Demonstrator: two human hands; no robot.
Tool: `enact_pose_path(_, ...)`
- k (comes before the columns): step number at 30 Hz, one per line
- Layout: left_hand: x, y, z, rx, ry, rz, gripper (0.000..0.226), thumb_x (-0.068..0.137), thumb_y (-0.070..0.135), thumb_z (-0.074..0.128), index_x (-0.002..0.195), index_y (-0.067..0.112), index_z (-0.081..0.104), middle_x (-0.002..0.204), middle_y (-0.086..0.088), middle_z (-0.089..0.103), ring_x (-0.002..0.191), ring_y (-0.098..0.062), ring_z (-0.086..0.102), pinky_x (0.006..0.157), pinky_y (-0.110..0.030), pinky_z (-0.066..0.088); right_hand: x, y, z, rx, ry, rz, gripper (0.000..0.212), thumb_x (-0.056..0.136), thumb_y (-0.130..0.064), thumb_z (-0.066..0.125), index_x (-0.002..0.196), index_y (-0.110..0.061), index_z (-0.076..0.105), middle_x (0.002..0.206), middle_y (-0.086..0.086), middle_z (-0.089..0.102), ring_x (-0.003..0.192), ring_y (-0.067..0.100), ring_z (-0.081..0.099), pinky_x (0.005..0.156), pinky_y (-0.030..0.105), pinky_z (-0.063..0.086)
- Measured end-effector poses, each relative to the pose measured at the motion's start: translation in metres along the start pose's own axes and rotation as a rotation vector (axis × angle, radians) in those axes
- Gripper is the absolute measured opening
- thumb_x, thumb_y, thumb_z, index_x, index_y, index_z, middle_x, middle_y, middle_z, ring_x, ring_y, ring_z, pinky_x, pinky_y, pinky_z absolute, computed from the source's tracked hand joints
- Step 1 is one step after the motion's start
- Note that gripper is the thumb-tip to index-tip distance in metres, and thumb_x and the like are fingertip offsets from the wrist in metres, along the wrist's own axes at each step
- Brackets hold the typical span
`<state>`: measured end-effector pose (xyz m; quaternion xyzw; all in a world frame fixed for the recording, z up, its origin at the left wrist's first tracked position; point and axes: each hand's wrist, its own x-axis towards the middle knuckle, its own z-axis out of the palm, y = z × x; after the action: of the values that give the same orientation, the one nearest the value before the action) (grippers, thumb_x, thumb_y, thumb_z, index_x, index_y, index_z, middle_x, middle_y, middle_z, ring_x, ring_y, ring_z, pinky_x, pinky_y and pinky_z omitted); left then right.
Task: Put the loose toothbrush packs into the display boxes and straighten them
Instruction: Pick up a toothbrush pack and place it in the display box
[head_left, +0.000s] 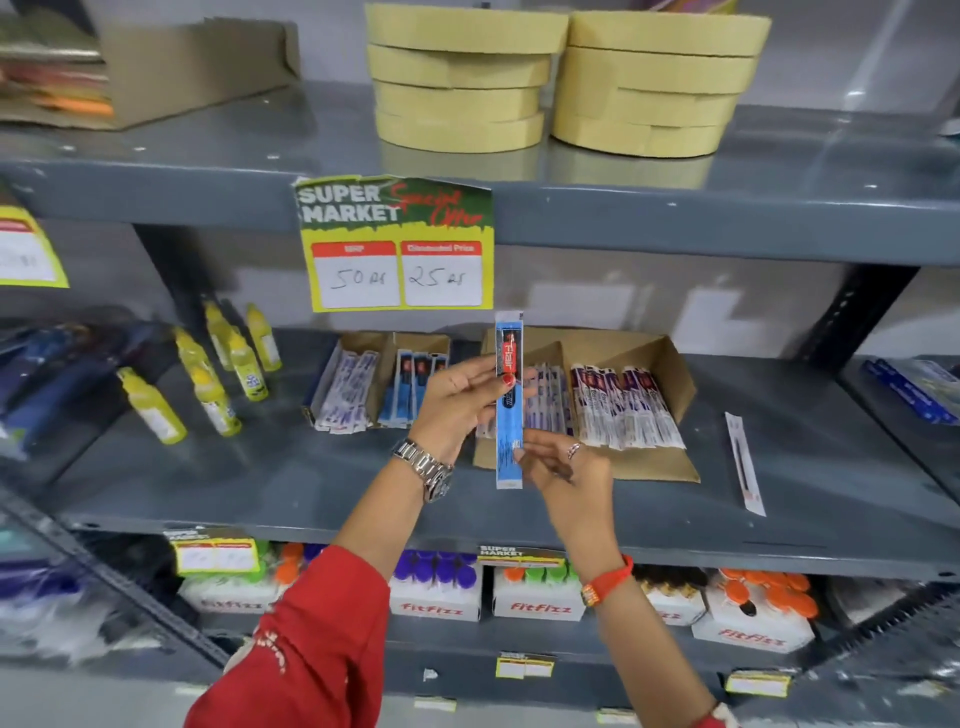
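Holding long blue plastic toothbrush pack upright w/ both hands: left hand pinching upper part, right hand lower end, above brown cardboard display box on grey metal shelf.

Glossy plastic toothbrush pack, matt brown cardboard display box, smooth grey metal shelf

Little yellow bottles stand on the grey shelf. A price sign hangs from the shelf above, where round tan boxes sit in two stacks. White FitFizz boxes sit below.
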<state>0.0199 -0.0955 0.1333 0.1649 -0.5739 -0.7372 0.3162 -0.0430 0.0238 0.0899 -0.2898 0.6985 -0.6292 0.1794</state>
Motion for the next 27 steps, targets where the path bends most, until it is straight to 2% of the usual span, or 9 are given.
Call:
enact_pose_path(4,-0.004,-0.003,-0.022,0.110,0.103,0.016,0.033,0.085,-0.005,0.051,0.118,-0.006,0.051,0.099,-0.013,0.066,0.079,-0.007,0.065,0.077,-0.026,0.053,0.009,0.007,0.028,0.061,-0.034,0.086,0.017,0.081,0.008,0.064,0.096,0.001,0.067,0.080,0.004,0.067,0.068,0.008,0.063,0.061,0.007,0.053)
enact_pose_path(7,-0.011,-0.015,-0.052,0.235,0.170,-0.024,0.037,0.087,0.005,0.053,0.123,0.000,0.048,0.122,-0.012,0.056,0.106,-0.014,0.055,0.092,-0.025,0.044,0.025,0.018,0.049,0.034,-0.015,0.164,0.014,0.082,0.008,0.063,0.094,0.005,0.067,0.084,0.018,0.069,0.075,0.022,0.062,0.068,0.028,0.056)
enact_pose_path(9,-0.018,-0.030,-0.082,0.487,0.201,-0.030,0.042,0.088,0.016,0.054,0.128,0.007,0.044,0.133,-0.009,0.049,0.116,-0.013,0.047,0.092,-0.017,0.036,0.039,0.025,0.066,-0.014,-0.007,0.213,0.015,0.082,0.007,0.062,0.096,0.005,0.069,0.092,0.025,0.071,0.079,0.024,0.063,0.080,0.042,0.058)
enact_pose_path(11,-0.029,-0.045,-0.112,0.798,0.242,0.001,0.047,0.089,0.026,0.054,0.132,0.013,0.040,0.134,-0.005,0.048,0.116,-0.012,0.045,0.090,-0.013,0.031,0.053,0.027,0.085,-0.053,-0.028,0.250,0.018,0.082,0.006,0.062,0.097,0.003,0.070,0.098,0.024,0.072,0.085,0.026,0.067,0.087,0.044,0.056)
enact_pose_path(14,-0.043,-0.067,-0.153,1.192,0.229,0.031,0.055,0.089,0.034,0.050,0.137,0.015,0.031,0.145,-0.008,0.037,0.133,-0.022,0.031,0.109,-0.033,0.020,0.070,0.024,0.115,-0.071,-0.076,0.289,0.020,0.079,0.005,0.063,0.098,0.002,0.069,0.099,0.022,0.072,0.094,0.032,0.068,0.090,0.045,0.055)
enact_pose_path(17,-0.058,-0.090,-0.180,1.529,0.104,-0.067,0.061,0.092,0.046,0.034,0.142,0.018,0.015,0.153,-0.003,0.016,0.141,-0.018,0.008,0.114,-0.042,0.000,0.083,0.020,0.146,-0.176,-0.091,0.251,0.012,0.076,0.007,0.061,0.076,-0.002,0.069,0.082,0.021,0.069,0.086,0.034,0.066,0.076,0.041,0.058)
enact_pose_path(19,-0.065,-0.102,-0.188,1.635,0.052,-0.079,0.061,0.092,0.049,0.025,0.143,0.020,0.008,0.154,0.000,0.009,0.141,-0.017,0.001,0.113,-0.040,-0.006,0.092,0.019,0.163,-0.273,-0.069,0.244,0.029,0.076,0.006,0.057,0.053,-0.011,0.053,0.067,0.016,0.060,0.076,0.030,0.061,0.058,0.034,0.051)
enact_pose_path(23,-0.066,-0.107,-0.190,1.644,0.069,-0.038,0.061,0.092,0.049,0.025,0.143,0.020,0.009,0.154,0.001,0.011,0.142,-0.018,0.004,0.113,-0.040,-0.005,0.104,0.019,0.189,-0.464,-0.038,0.198,0.014,0.083,0.001,0.054,0.091,0.007,0.064,0.104,0.029,0.067,0.100,0.040,0.063,0.078,0.041,0.054)
enact_pose_path(27,-0.065,-0.109,-0.192,1.657,0.064,-0.023,0.062,0.091,0.051,0.023,0.143,0.021,0.007,0.154,0.000,0.010,0.142,-0.018,0.003,0.113,-0.040,-0.007,0.107,0.025,0.203,-0.663,-0.043,0.093,0.018,0.084,0.007,0.053,0.099,0.008,0.063,0.106,0.031,0.066,0.102,0.044,0.062,0.079,0.046,0.054)
